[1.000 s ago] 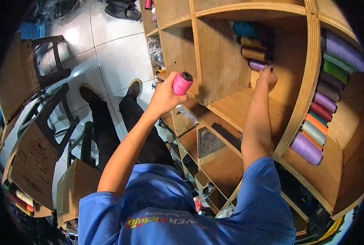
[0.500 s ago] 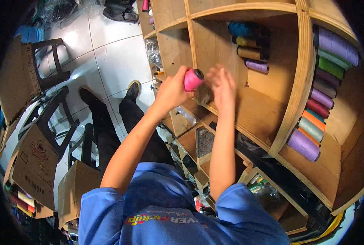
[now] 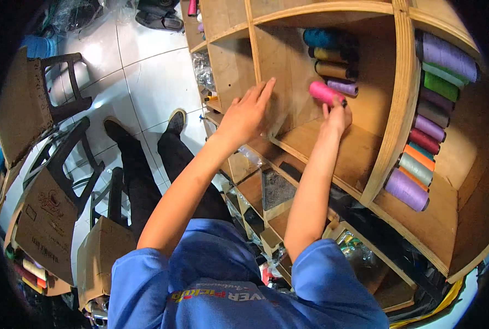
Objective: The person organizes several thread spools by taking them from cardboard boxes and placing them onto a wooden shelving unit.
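Observation:
My right hand (image 3: 339,117) reaches into a wooden shelf compartment, its fingers closed on the lower end of a bright pink thread spool (image 3: 324,93). That spool lies at a slant beside a small lilac spool (image 3: 343,88), the nearest of a short row; whether the two touch I cannot tell. Further back in this row are brown (image 3: 333,70), yellow-brown (image 3: 328,55) and teal (image 3: 326,38) spools. Outside the compartment, by its left divider, my left hand (image 3: 244,116) is held in the air with fingers stretched out and nothing in it.
An upright wooden divider (image 3: 388,137) separates this compartment from one at right holding several spools, among them a large lilac one (image 3: 407,189). Lower bins (image 3: 277,189) stand under the shelf. At left are cardboard boxes (image 3: 47,219) and a black stool frame (image 3: 71,82) on white tiles.
The pink spool has passed from my left hand to my right, which has carried it rightward into the compartment. My left hand has let go and its fingers have straightened.

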Available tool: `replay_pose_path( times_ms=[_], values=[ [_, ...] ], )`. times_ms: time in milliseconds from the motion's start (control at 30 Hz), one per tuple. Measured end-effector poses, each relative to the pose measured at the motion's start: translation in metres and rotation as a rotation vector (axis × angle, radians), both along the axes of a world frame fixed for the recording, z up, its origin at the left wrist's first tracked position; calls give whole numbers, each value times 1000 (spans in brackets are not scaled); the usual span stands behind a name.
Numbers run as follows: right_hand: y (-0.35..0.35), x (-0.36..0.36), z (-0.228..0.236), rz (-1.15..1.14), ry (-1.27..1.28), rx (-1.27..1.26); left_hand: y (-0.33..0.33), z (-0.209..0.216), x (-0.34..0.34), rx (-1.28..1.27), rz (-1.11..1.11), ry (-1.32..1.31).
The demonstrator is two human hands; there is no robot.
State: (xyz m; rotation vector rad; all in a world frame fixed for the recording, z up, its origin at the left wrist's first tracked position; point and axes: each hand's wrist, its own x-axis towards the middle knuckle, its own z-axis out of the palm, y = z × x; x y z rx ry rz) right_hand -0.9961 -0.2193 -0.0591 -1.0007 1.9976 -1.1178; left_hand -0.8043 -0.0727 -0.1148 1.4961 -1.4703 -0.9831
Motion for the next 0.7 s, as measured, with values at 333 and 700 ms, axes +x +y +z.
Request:
replay_pose_path(
  times_ms=[333, 700],
  values=[
    [-71, -37, -39, -195, 92, -149, 40, -22, 11, 77, 23, 125],
    [-70, -35, -51, -114, 196, -166, 48, -27, 32, 175, 2, 104]
  ],
)
